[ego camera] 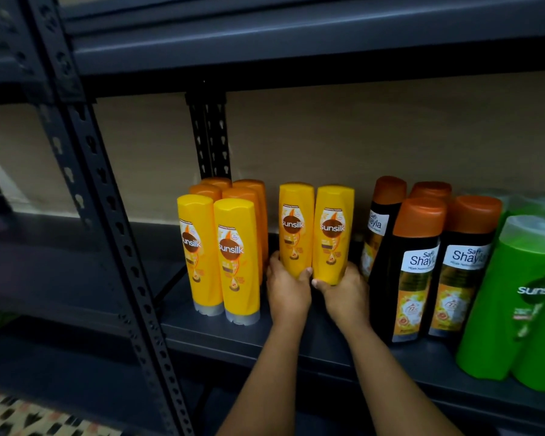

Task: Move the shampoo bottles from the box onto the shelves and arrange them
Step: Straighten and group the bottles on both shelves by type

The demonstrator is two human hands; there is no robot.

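Observation:
Two yellow Sunsilk bottles stand upright side by side on the dark shelf [221,333]. My left hand [287,291] grips the lower end of the left bottle [295,225]. My right hand [343,294] grips the lower end of the right bottle [333,231]. My hands hide both bottle bases. To their left stands a group of several yellow and orange Sunsilk bottles [233,259], two yellow ones in front. The box is not in view.
Right of my hands stand several black Safi Shayla bottles [412,278] with orange caps, then green Sunsilk bottles [523,303] at the frame's right edge. A perforated dark upright [107,196] crosses the left. Another shelf board [296,48] runs overhead.

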